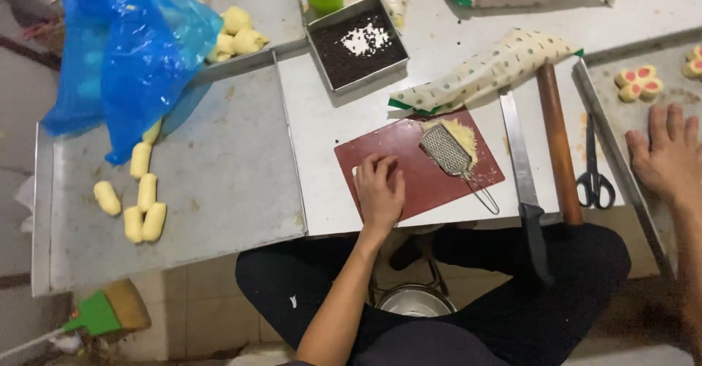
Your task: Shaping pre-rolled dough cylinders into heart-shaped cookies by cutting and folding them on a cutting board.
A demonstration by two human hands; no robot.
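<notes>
1. Head view, looking down at a seated person's lap and a steel tabletop (322, 128).
2. The left hand (380, 190) rests on a dark red cutting board (417, 168), fingers curled narrow over something pale at the board's left edge; what it is cannot be told.
3. The right hand (669, 157) lies flat on a metal tray (621, 128) at the right, fingers spread wide and holding nothing.
4. A small metal grater (447, 150) lies on the board, touching a heap of pale yellow shavings (464, 136) at the board's top right corner.
5. Two flower-shaped cookies (638, 82), yellow with pink centres, sit on the right tray, so some shaping looks done.
6. Yellow dough logs (139, 198) lie on a big tray (219, 190) at the left, plain and unshaped; more dough lumps (238, 33) sit above, beside a blue plastic bag (124, 51).
7. A square tin (357, 43) of dark sprinkles sits above the board.
8. Between the board and the right tray lie a long knife (521, 168), a wooden rolling pin (559, 143) and scissors (594, 176).
9. Dotted piping bags (482, 70) lie across the top.
</notes>
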